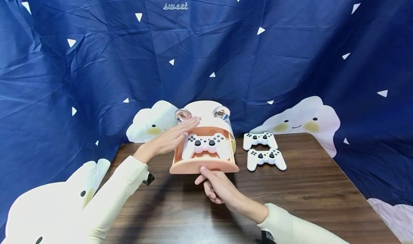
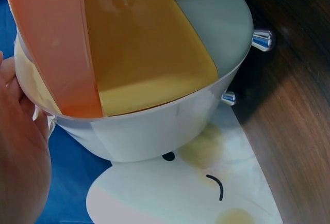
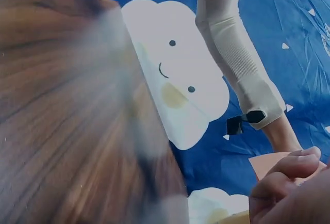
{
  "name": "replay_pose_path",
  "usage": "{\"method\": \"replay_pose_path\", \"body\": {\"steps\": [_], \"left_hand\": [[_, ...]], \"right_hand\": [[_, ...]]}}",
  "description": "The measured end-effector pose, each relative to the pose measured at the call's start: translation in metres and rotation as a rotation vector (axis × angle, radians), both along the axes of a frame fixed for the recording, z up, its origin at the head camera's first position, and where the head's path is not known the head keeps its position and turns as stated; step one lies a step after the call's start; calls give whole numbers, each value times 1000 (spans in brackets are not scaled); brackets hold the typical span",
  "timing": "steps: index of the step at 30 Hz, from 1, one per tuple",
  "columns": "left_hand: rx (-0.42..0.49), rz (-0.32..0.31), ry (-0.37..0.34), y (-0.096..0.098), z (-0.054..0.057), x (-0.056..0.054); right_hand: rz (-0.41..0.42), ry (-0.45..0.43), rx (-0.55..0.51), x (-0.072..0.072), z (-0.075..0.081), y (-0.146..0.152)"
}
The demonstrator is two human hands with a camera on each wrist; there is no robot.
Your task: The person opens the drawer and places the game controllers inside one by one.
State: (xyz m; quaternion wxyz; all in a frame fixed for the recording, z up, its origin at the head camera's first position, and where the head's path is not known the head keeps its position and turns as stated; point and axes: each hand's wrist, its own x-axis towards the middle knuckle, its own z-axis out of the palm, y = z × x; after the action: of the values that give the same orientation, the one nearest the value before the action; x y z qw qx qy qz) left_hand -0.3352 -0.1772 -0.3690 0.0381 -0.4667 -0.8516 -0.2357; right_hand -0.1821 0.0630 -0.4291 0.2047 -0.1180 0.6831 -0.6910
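Note:
A white drawer box (image 1: 203,111) with two round chrome pieces on top stands at the back of the table. Its orange drawer (image 1: 190,166) is pulled out toward me, and a white game controller (image 1: 204,149) lies inside. My left hand (image 1: 172,134), fingers straight, reaches to the box's upper left side. My right hand (image 1: 221,188) pinches the drawer's front edge at its middle, thumb on top and the other fingers curled. In the left wrist view, yellow (image 2: 149,53) and grey-green (image 2: 219,22) drawer fronts with silver knobs show beside an orange one.
Two more white controllers, a rear one (image 1: 260,140) and a front one (image 1: 266,158), lie on the brown wooden table (image 1: 309,186) right of the box. A blue curtain (image 1: 200,50) with white triangles and smiling clouds hangs behind and around the table.

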Motion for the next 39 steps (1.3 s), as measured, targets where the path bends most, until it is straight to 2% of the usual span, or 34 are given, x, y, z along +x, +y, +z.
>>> {"method": "replay_pose_path", "body": {"steps": [5, 10, 15, 19, 24, 29, 39], "left_hand": [[4, 4, 14, 0, 0, 0], [8, 6, 9, -1, 0, 0], [12, 3, 4, 0, 0, 1], [11, -4, 16, -1, 0, 1], [12, -6, 19, -1, 0, 0], [5, 12, 8, 0, 1, 1], [36, -2, -24, 0, 2, 2]], "right_hand": [[56, -142, -173, -1, -1, -1], [77, -158, -258, -2, -2, -2], [45, -133, -251, -5, 0, -4], [12, -120, -230, -13, 5, -7], [-17, -114, -238, -28, 12, -9], [-33, -124, -242, -44, 13, -10], [-61, -113, -219, -75, 16, -11]]}}
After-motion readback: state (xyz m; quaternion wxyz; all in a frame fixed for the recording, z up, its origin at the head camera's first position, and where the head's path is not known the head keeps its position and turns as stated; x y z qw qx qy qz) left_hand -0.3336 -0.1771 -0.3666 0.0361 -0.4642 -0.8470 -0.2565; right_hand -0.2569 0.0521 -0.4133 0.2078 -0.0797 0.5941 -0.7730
